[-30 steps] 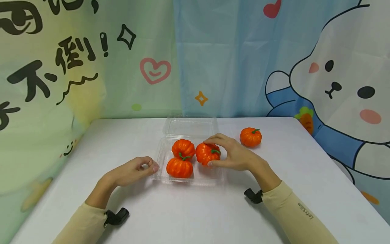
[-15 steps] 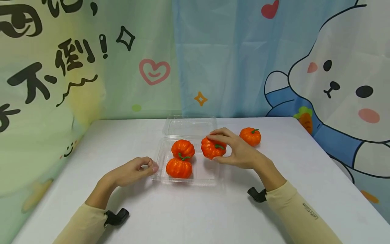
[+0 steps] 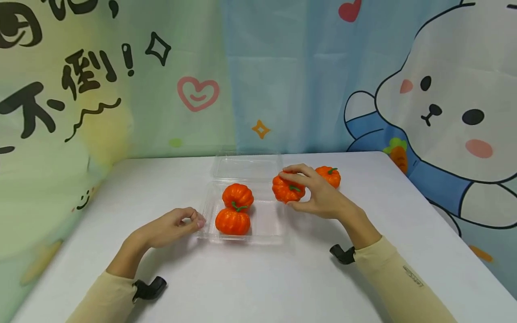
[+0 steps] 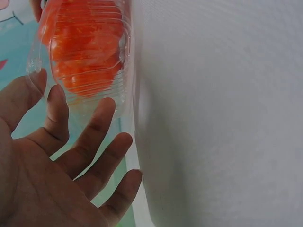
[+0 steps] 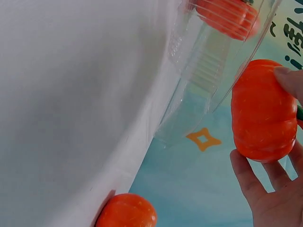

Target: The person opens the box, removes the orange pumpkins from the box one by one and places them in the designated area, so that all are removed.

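My right hand grips a shiny orange toy pumpkin with a green stem, thumb on one side and fingers on the other. It is raised over the right side of a clear plastic clamshell box. Two more pumpkins, one behind and one in front, sit in the left half of the box. At the box's left edge, my left hand pinches the rim between thumb and index finger; the other fingers spread apart in the left wrist view.
Behind the right hand, another orange pumpkin rests on the white table, partly covered by that hand in the head view. The box's clear lid lies folded back toward the printed curtain.
My right hand has lifted the pumpkin up from the box's right half and carried it back and to the right. The left hand stays at the box's edge. The head view has shifted slightly.
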`<state>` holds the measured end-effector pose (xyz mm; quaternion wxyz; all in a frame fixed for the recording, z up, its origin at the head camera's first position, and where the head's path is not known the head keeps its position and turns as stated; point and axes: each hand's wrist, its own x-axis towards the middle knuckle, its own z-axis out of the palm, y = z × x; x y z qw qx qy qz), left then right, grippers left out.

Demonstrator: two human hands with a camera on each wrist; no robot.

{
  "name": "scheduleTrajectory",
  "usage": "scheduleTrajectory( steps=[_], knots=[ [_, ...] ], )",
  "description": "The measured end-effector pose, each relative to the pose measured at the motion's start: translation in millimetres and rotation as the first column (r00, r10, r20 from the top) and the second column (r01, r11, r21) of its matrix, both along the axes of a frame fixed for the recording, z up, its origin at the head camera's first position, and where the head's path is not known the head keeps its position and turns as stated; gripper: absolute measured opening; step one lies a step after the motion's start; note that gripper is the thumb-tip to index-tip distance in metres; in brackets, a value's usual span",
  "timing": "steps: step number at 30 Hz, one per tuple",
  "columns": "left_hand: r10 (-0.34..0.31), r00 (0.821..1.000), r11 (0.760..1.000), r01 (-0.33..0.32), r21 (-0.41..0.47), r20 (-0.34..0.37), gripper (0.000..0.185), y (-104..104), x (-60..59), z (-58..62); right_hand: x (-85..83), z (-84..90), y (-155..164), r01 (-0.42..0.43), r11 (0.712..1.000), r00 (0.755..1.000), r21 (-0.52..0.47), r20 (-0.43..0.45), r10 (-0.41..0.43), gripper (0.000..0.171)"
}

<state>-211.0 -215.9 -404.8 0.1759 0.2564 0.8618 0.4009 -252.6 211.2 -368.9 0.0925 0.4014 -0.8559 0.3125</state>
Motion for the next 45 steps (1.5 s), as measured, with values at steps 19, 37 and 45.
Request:
scheduleTrajectory(
  steps=[19,37,45],
  knots=[
    [-0.003,1.000,1.000,0.003,0.007,-0.008,0.023,0,1.3,1.0,1.2,2.4,26,0.088,0.996,0.995,0.033,-0.056,-0.086,0.066],
    [-0.006,1.000,1.000,0.006,0.015,-0.009,0.021,-2,1.2,3.8,-5.8,-3.7,56,0.144,0.989,0.984,-0.013,-0.105,-0.145,0.068],
    [0.010,1.000,1.000,-0.010,0.002,0.005,0.022,-2,2.2,3.7,-4.5,-0.8,68,0.224,0.974,0.973,-0.014,-0.052,-0.225,0.067]
  ],
)
